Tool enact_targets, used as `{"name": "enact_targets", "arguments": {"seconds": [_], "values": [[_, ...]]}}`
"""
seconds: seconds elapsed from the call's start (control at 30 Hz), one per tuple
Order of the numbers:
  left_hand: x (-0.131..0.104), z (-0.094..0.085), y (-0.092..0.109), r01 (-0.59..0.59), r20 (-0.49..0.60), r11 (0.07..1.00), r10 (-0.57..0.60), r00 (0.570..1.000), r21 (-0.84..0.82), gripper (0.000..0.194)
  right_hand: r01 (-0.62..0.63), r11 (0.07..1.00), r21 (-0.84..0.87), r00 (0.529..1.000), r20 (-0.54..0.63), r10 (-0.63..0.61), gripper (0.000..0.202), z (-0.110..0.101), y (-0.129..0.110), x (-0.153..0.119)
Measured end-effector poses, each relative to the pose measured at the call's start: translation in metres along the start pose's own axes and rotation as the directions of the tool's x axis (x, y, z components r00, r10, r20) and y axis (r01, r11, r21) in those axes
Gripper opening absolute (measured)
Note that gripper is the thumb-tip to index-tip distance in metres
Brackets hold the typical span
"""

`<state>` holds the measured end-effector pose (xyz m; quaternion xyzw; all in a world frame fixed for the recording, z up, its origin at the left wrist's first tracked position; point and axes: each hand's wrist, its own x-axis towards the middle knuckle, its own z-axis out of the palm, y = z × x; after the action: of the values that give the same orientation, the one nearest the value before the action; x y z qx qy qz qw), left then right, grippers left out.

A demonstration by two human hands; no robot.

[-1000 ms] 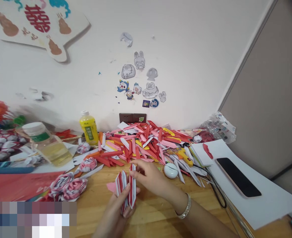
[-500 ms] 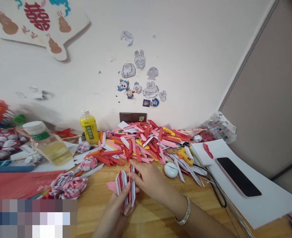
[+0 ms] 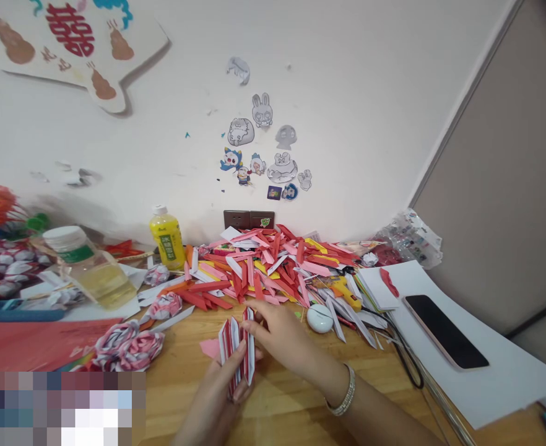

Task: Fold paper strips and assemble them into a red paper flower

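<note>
Low in the middle, my left hand [image 3: 226, 375] is closed around a stack of folded paper strips [image 3: 229, 348], white and red, standing on edge. My right hand [image 3: 277, 334] pinches the right-hand strips [image 3: 249, 347] of this stack between thumb and fingers, and a narrow gap parts them from the others. A pink paper piece [image 3: 209, 348] lies on the table just left of the stack. Behind both hands spreads a heap of folded strips [image 3: 259, 266] in red, pink, white, yellow and orange.
A yellow drink bottle [image 3: 167, 238] stands behind the table's left half, near a tilted clear jar [image 3: 101, 279]. Braided paper rosettes [image 3: 129, 348] lie at left. On the right are a white case [image 3: 320, 318], a yellow glue gun [image 3: 347, 293], a cable [image 3: 405, 353] and a phone [image 3: 446, 331].
My right fingers have curled in closer around the top of the right-hand strips. The stack has shifted very slightly to the right. Other things stay where they were.
</note>
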<state>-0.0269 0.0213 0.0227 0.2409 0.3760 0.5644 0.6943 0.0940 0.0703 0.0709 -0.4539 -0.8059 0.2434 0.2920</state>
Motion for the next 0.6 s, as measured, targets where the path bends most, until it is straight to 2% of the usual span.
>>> {"name": "enact_targets", "arguments": {"seconds": [0.17, 0.33, 0.47, 0.6], "values": [[0.001, 0.000, -0.001, -0.019, -0.036, 0.987, 0.025, 0.999, 0.157, 0.039, -0.043, 0.996, 0.072, 0.999, -0.006, 0.044, 0.028, 0.002, 0.001, 0.001], [0.003, -0.002, -0.003, -0.086, -0.118, 0.940, 0.132, 0.984, 0.330, 0.040, -0.155, 0.977, 0.148, 0.988, 0.033, 0.151, 0.010, 0.004, 0.004, 0.004], [0.003, -0.003, -0.002, -0.084, -0.134, 0.922, 0.144, 0.980, 0.378, 0.037, -0.217, 0.931, 0.294, 0.976, 0.079, 0.203, 0.007, 0.006, 0.004, 0.006], [0.004, -0.004, 0.000, -0.092, -0.200, 0.921, 0.178, 0.964, 0.379, 0.030, -0.226, 0.926, 0.302, 0.974, 0.042, 0.224, 0.003, 0.011, 0.004, 0.004]]}}
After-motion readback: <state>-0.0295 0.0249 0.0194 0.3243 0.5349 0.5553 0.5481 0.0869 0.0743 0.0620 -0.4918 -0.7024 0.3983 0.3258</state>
